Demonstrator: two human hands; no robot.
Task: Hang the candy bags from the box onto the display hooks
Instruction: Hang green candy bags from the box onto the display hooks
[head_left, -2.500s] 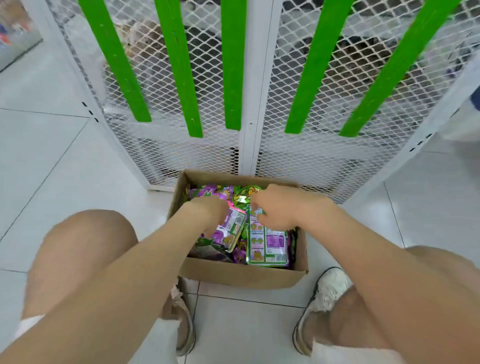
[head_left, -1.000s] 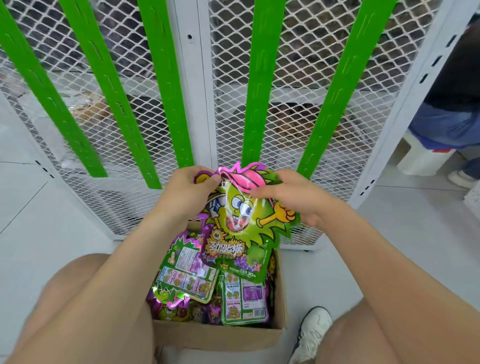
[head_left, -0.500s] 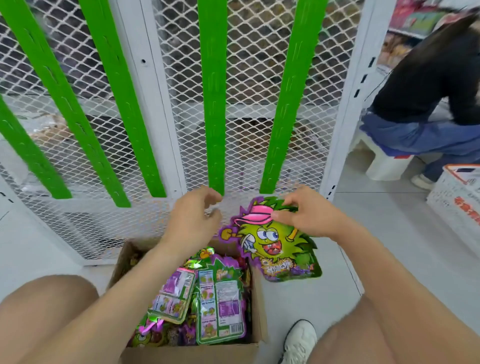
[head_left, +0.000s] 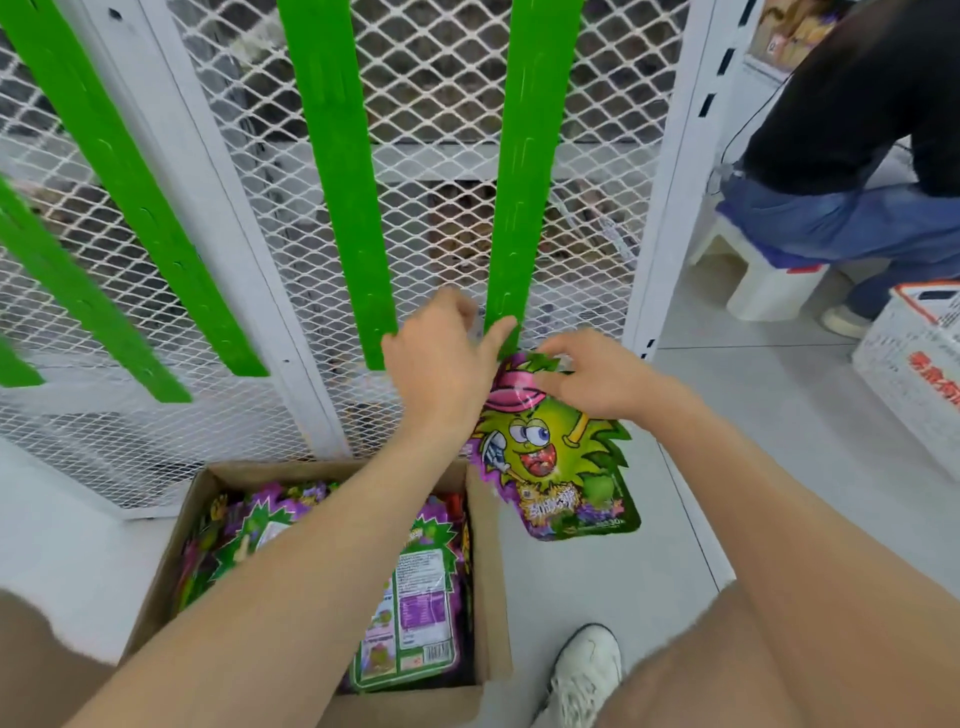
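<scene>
My right hand (head_left: 592, 376) pinches the top of a green and purple candy bag (head_left: 556, 462) with a cartoon face, holding it just below the lower end of a green display strip (head_left: 524, 171). My left hand (head_left: 441, 364) is at that strip's bottom end, thumb and fingers closed around its tip. Below, an open cardboard box (head_left: 483, 587) on the floor holds several more candy bags (head_left: 415, 608), partly hidden by my left forearm.
More green strips (head_left: 332, 171) hang on the white mesh rack (head_left: 441, 104). A white post (head_left: 670, 171) stands on the right. A person (head_left: 857, 130) sits on a white stool (head_left: 763, 280) at the right, beside a white crate (head_left: 914, 358).
The bag came up out of the box, and my right hand has carried it right and up to the strip's end. My left hand let go of it and moved to the strip.
</scene>
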